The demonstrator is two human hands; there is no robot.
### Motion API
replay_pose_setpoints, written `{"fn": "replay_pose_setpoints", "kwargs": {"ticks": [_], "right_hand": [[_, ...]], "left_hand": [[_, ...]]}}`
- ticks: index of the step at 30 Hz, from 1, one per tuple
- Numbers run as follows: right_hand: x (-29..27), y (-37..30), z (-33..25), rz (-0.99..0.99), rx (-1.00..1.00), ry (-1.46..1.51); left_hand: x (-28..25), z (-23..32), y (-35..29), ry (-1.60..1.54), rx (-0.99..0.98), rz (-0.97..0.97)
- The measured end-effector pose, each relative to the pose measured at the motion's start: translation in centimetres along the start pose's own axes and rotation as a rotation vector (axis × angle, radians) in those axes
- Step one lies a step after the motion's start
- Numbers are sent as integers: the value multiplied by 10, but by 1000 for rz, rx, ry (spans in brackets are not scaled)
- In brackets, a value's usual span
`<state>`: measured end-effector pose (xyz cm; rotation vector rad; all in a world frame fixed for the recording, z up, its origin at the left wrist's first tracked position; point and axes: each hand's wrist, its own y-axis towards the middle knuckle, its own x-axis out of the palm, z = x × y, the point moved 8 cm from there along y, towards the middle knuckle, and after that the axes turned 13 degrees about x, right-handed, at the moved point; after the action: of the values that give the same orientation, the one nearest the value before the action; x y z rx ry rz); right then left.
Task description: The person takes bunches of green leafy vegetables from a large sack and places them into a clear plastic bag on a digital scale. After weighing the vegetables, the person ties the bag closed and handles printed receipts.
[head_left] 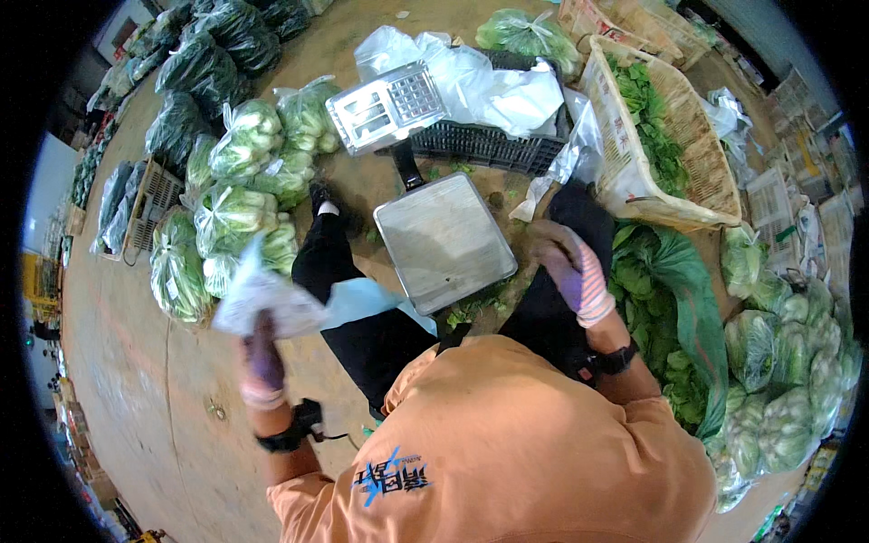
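My left hand (263, 355), in a purple, white-cuffed glove, is closed on the lower edge of a white and pale-blue sheet (270, 299), smeared by motion. That sheet is raised to the left of my left leg; whether it is paper or plastic I cannot tell. My right hand (563, 258), gloved with a striped cuff, hovers over my right thigh with its fingers loosely extended and nothing visible in them. Between my legs stands a weighing scale (445, 242) with a bare metal platform and a keypad display (386, 107). A light-blue sheet (362, 303) lies across my left thigh.
Bagged leafy vegetables (240, 208) cluster at left, dark sacks (195, 81) behind them. A black crate (480, 149) beyond the scale carries clear plastic bags (493, 95). At right are a cream crate (706, 204) of greens, an opened green sack (692, 299) and more bagged vegetables (787, 380).
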<state>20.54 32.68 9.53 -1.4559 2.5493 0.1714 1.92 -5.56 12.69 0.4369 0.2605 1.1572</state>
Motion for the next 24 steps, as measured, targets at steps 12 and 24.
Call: {"fn": "replay_pose_setpoints", "kwargs": {"ticks": [12,24], "right_hand": [[-153,-7,26,334,165,30],[-156,147,72,125,317,-222]], "left_hand": [[-111,212,14,280,467,905],[53,-31,124,-445,-114,334]]}}
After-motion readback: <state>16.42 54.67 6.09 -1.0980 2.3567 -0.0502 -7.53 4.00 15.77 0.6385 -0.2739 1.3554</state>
